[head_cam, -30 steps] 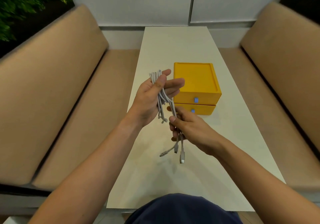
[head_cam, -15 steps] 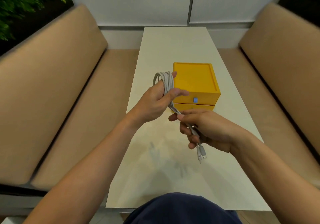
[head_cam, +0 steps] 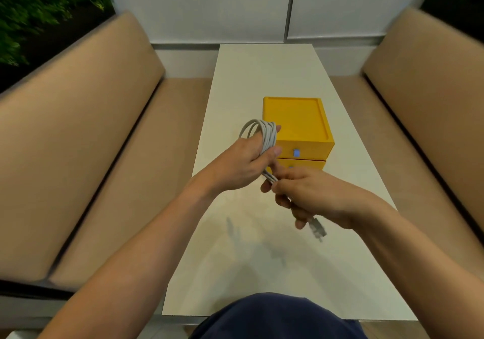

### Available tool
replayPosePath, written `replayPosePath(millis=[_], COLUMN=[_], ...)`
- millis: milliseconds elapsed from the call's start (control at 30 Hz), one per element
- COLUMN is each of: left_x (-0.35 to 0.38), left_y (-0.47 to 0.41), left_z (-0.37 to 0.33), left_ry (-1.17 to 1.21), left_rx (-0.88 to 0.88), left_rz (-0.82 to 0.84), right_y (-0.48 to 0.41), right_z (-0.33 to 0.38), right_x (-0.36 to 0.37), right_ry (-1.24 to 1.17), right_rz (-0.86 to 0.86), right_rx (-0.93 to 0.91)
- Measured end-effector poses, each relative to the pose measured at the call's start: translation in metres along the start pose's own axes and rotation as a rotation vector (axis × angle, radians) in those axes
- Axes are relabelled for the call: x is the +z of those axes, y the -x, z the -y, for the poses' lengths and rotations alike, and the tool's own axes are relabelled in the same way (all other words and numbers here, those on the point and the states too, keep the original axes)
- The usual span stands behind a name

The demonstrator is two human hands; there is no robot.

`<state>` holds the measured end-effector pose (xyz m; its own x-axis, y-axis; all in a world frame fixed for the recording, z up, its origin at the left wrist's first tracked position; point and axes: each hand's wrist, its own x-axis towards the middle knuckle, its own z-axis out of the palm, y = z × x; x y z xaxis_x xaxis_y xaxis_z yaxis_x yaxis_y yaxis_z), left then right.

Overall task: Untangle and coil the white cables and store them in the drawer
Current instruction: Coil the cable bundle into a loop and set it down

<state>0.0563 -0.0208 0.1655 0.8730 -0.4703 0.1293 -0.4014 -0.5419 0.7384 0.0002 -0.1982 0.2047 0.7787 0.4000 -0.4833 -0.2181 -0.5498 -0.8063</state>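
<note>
A bundle of white cables (head_cam: 265, 136) loops over the fingers of my left hand (head_cam: 246, 163), which grips it above the table. The strands run down and right into my right hand (head_cam: 311, 194), whose curled fingers hold them. Plug ends (head_cam: 318, 230) stick out below that hand, blurred. Just behind both hands stands a yellow drawer unit (head_cam: 296, 121) with two drawers. The upper drawer (head_cam: 306, 151) with a blue knob looks closed. The lower drawer (head_cam: 311, 164) is partly hidden by my right hand.
The white table (head_cam: 262, 84) runs away from me between two tan benches (head_cam: 78, 142). Green plants (head_cam: 39, 6) fill the far left corner. A white wall stands behind the table's far end.
The loose strands have been gathered into a loop over my left hand's fingers. My right hand slid right and down along the cables, leaving only the plug ends hanging below it.
</note>
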Motion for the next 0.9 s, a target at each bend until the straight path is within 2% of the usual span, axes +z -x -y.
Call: replayPosePath(millis=[133,233,333,433,500,567,667,767,900], left_x=[0.0,0.004,0.004,-0.001,-0.002,-0.001,-0.005,-0.009,-0.011], left_y=[0.0,0.003,0.004,0.005,0.005,0.005,0.003,0.002,0.002], left_z=[0.005,0.005,0.0,-0.001,0.003,0.008,0.01,0.009,0.009], left_ry=[0.011,0.079,0.11,0.213,0.305,0.435,0.596,0.704,0.731], left_rx=[-0.079,-0.122,-0.14,-0.198,-0.286,-0.349,-0.407,-0.471,-0.536], left_rz=[0.062,0.076,0.171,0.37,0.432,0.427,0.416,0.474,0.568], right_y=[-0.001,-0.002,0.001,0.001,-0.001,-0.006,-0.011,-0.014,-0.02], right_z=[0.007,0.006,0.01,0.012,0.009,0.006,0.003,0.001,0.001], right_x=[-0.005,-0.006,-0.01,-0.018,-0.024,-0.031,-0.033,-0.032,-0.034], right_ry=[0.702,0.948,0.982,1.08,1.223,1.327,1.267,1.057,1.164], right_rz=[-0.101,-0.146,-0.15,-0.082,-0.125,-0.217,-0.298,-0.296,-0.247], right_rx=[-0.144,-0.199,-0.285,-0.351,-0.351,-0.361,-0.478,-0.506,-0.472])
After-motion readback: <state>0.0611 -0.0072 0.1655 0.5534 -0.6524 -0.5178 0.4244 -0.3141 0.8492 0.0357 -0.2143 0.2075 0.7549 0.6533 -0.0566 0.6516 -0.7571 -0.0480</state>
